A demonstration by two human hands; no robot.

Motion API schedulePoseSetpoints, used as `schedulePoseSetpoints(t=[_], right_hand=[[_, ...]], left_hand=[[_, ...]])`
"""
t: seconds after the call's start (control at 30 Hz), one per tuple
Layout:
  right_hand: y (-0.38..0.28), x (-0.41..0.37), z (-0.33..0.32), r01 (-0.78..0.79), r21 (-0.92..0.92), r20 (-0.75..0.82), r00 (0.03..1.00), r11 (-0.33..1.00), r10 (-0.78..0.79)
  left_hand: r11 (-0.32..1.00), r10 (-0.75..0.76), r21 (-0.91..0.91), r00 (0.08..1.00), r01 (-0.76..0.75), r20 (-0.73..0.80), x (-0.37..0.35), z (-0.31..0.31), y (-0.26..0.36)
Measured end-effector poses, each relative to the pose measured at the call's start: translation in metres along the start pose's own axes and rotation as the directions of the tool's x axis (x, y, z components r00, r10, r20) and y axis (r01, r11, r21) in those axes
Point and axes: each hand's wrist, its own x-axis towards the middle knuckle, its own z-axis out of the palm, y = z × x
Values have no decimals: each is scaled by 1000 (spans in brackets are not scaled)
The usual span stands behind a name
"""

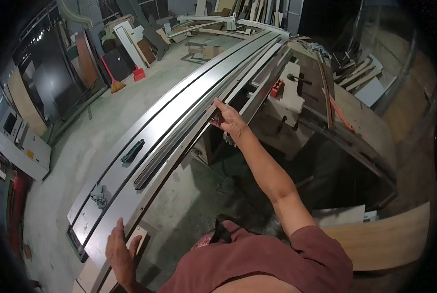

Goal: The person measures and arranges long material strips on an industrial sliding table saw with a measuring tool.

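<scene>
A long metal sliding table with dark grooves runs from the lower left to the far top. My right hand is at the strip along its near side, thumb on top and fingers curled round the edge. Low on the left, my left hand has its fingers apart, beside the table's near end and a pale wooden piece. Its palm shows nothing held. On the metal surface lie a dark green tool and a crumpled grey scrap.
Right of the table stands a workbench with a red block and a red-orange tool. A control cabinet is at left. A broom and red dustpan stand behind. A curved wooden panel is lower right.
</scene>
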Motion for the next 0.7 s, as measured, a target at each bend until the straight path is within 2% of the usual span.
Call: schedulePoseSetpoints(t=[0.1,0.17,0.2,0.23,0.27,0.3,0.37,0.43,0.47,0.57,0.6,0.63,0.7], right_hand=[[35,-33,-3,-19,-45,-70,997,999,16],[59,-68,0,-13,-42,-38,999,999,11],[70,-92,8,-6,-47,-33,999,999,4],[85,-115,12,-3,-47,-30,1000,999,2],[97,-132,13,-14,-116,59,998,993,21],[109,-148,16,-21,-123,54,998,992,27],[138,-191,25,-39,-160,-11,999,986,37],[164,-220,31,-44,-184,25,998,982,49],[173,-238,40,-56,-181,16,998,982,59],[209,-274,52,-82,-167,12,996,983,85],[223,-282,56,-82,-138,0,997,987,83],[235,-289,62,-83,-109,-11,997,991,83],[256,-302,74,-127,-65,-19,992,990,126]], left_hand=[[990,-38,-126,985,59,168,-31,-4,-14],[994,52,-106,993,-40,108,-57,18,-40],[989,10,-147,984,17,180,-69,16,-41],[990,62,-131,991,-46,121,-85,27,-56],[981,-11,-185,977,51,213,-98,23,-60],[960,-74,-237,950,150,303,-109,22,-63],[953,-65,-269,959,142,277,-137,31,-87],[912,-194,-260,892,317,408,-160,40,-115],[966,-63,-229,971,117,230,-173,43,-125],[959,-104,-228,959,167,265,-204,39,-158],[963,-177,-129,914,238,365,-209,31,-166],[963,-175,-132,917,235,358,-214,29,-178],[975,-113,-162,965,154,236,-228,20,-202]])
